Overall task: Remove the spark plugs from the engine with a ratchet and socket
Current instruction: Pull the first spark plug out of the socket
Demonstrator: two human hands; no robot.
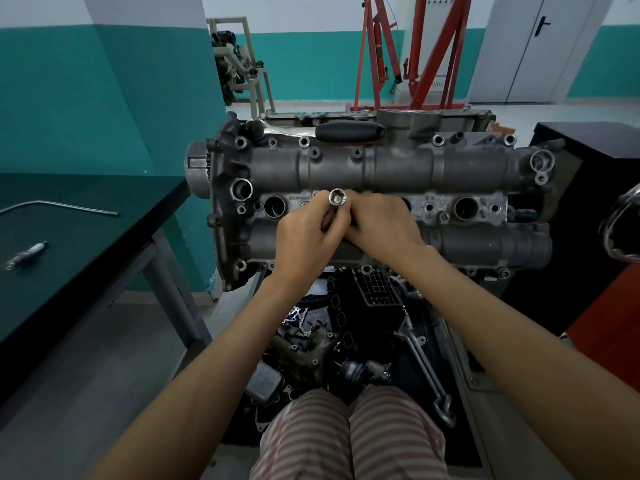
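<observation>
Just above the grey engine (pixel 381 168), left hand (pixel 304 237) and right hand (pixel 384 226) grip a shiny hollow socket (pixel 337 197).

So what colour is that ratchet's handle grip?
Black, on the ratchet lying on the engine's far edge; head view.

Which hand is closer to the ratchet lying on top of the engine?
Left, slightly. The ratchet lies beyond both. The left hand and right hand meet around the socket, below the ratchet.

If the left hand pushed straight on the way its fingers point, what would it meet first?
Probably the engine's cam cover ridge. The left hand holds the socket aimed up and away over the plug wells; the ratchet lies beyond. Depth is unclear.
</observation>
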